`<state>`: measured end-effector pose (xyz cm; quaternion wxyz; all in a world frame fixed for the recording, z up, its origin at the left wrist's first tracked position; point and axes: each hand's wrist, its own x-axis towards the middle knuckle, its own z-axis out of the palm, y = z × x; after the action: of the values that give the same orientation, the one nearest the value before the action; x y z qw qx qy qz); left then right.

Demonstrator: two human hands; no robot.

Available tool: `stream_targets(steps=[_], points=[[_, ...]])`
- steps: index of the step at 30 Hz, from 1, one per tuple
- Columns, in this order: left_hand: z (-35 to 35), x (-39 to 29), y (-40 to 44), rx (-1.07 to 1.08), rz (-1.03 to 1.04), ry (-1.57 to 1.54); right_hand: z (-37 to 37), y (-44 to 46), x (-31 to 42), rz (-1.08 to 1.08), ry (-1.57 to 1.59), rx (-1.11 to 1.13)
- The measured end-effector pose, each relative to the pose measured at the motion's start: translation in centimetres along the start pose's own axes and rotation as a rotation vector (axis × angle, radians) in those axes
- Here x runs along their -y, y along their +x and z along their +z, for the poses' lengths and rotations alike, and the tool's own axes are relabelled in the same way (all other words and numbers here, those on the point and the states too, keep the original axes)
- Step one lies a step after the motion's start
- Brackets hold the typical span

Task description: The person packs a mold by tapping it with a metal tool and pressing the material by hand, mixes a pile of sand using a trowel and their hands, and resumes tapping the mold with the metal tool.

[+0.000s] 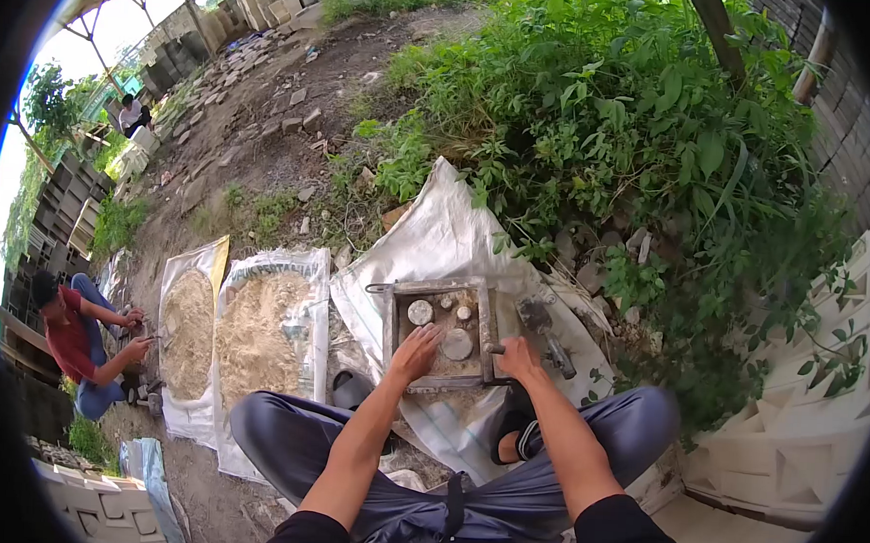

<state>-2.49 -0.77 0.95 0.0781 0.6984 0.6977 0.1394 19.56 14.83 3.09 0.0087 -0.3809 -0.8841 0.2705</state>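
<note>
A square wooden frame [437, 380] packed with sand lies on a white sack in front of me. Round pale discs of different sizes sit in the sand, among them a large disc [457, 345] and a smaller disc [421, 313]. My left hand [417, 353] rests over the frame's near left part, fingers stretched out beside the large disc. At the right edge of the frame, my right hand [520, 358] is closed around a short dark handle [495, 349]; what it belongs to is hidden. A trowel [546, 335] lies just right of the frame.
Two sacks with sand, a wide one [269, 327] and a narrow one [188, 329], lie to the left. A person in a red shirt [68, 338] squats beyond them. Plants [606, 133] grow ahead, and patterned pale panels [787, 432] stand at right.
</note>
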Motion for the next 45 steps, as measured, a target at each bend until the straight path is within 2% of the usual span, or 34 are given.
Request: stream_targets(steps=[1, 3, 4, 5, 7, 8, 9, 10, 11, 13, 15, 17, 18, 19, 21, 22, 23, 25, 26, 27, 29, 30, 32, 36, 39, 43, 45], points=[[-0.1, 0.2, -0.8, -0.012, -0.048, -0.004, -0.8, 0.2, -0.4, -0.006, -0.015, -0.001], [-0.4, 0.5, -0.8, -0.034, -0.115, -0.011, -2.6, 1.3, -1.2, 0.165, 0.214, -0.158], [-1.2, 0.3, -0.3, -0.026, -0.128, 0.077, -3.8, 1.5, -1.5, 0.119, 0.291, -0.31], [-1.8, 0.0, 0.2, -0.013, -0.142, 0.164, -4.7, 1.4, -1.6, 0.109, 0.272, -0.301], [-0.8, 0.5, 2.1, -0.035, -0.155, 0.221, -8.7, 1.2, 0.8, 0.274, 0.524, -0.649], [-0.5, 0.3, 3.3, -0.003, -0.186, 0.352, -9.3, 1.7, 1.4, 0.271, 0.518, -0.65], [0.0, 0.3, 4.2, 0.029, -0.218, 0.482, -9.8, 2.3, 1.8, 0.237, 0.509, -0.81], [1.4, 0.5, 5.0, -0.083, -0.26, 0.489, -10.8, 2.8, 2.6, 0.2, 0.499, -0.971], [2.6, 1.1, 5.3, -0.088, -0.256, 0.483, -12.0, 3.0, 3.0, 0.2, 0.491, -0.974], [3.5, 1.0, 5.3, -0.108, -0.339, 0.356, -16.2, 1.3, 6.1, 0.139, 1.052, -0.479], [2.3, 0.4, 4.6, -0.081, -0.361, 0.25, -18.8, 0.4, 10.7, 0.095, 1.173, -0.462], [0.3, 0.0, 2.9, 0.334, -0.189, 0.15, -19.4, 0.8, 12.9, -0.127, 1.315, -0.425], [1.7, 0.9, 1.5, 0.149, -0.158, 0.108, -18.7, 1.8, 13.2, -0.183, 1.341, -0.399], [0.6, 0.6, 0.8, 0.138, -0.17, 0.107, -17.8, 3.0, 13.8, -0.25, 1.354, -0.414], [-1.1, -0.5, -1.4, -0.185, -0.391, 0.106, -16.1, 5.2, 14.9, -0.29, 1.42, -0.341], [-1.0, -0.6, -2.1, -0.224, -0.51, 0.083, -15.0, 6.2, 15.3, -0.283, 1.422, -0.332], [-0.8, -0.4, -2.7, -0.219, -0.514, 0.081, -14.0, 7.3, 15.6, -0.329, 1.395, -0.292], [-0.2, 0.3, -4.4, -0.009, -0.383, 0.018, -12.3, 8.6, 15.9, -0.362, 1.368, -0.247], [0.4, 0.5, -4.9, 0.051, -0.355, 0.059, -11.6, 9.3, 15.9, -0.409, 1.254, -0.236], [0.5, 0.7, -4.8, 0.055, -0.361, 0.051, -10.7, 9.9, 15.7, -0.453, 1.141, -0.223], [0.5, 0.5, -4.8, -0.119, -0.391, -0.076, -9.2, 11.2, 14.5, -0.472, 1.078, -0.173], [0.0, 0.6, -4.6, -0.113, -0.395, -0.084, -8.6, 11.5, 14.2, -0.401, 1.185, -0.156], [-1.4, 1.3, -3.4, 0.035, -0.213, 0.105, -7.7, 12.8, 12.8, -0.317, 1.314, -0.135], [-1.6, 2.3, -3.0, 0.028, -0.262, 0.012, -8.2, 12.6, 12.1, -0.359, 1.299, -0.197], [-1.1, 2.9, -3.0, 0.005, -0.311, -0.069, -5.8, 12.8, 11.4, -0.251, 1.426, -0.298], [-0.8, 3.0, -3.0, -0.047, -0.317, -0.061, -5.9, 13.4, 11.7, -0.168, 1.43, -0.222], [-0.9, 3.0, -2.9, -0.035, -0.329, -0.076, -7.9, 12.9, 13.4, -0.287, 1.28, -0.308]])
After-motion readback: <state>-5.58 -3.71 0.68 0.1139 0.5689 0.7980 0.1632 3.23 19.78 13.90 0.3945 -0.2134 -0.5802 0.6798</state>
